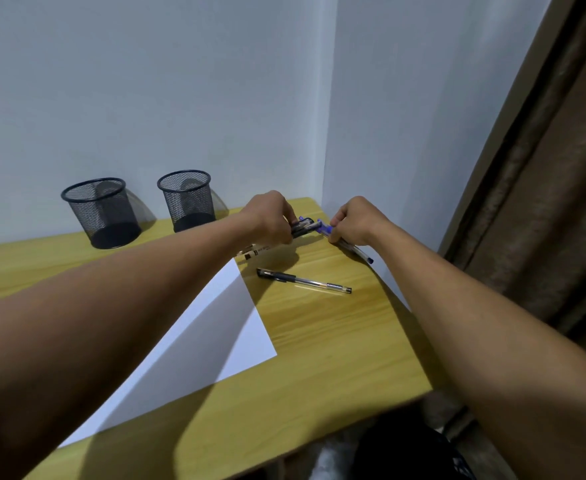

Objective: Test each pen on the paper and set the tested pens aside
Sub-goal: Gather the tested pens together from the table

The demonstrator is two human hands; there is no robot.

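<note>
Pens (303, 226) bunched in your left hand (270, 216) | your right hand (355, 220) grip closed on a blue pen (357, 251) (tip over the worktop (319, 334) edge) | paper (194, 341) unmarked

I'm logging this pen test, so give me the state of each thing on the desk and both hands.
Left hand: closed on a bunch of pens.
Right hand: gripping a blue pen.
Black pen: lying loose on the desk, capped.
Paper: flat, no marks visible.
Left cup: upright, looks empty.
Right cup: upright, looks empty.
</note>
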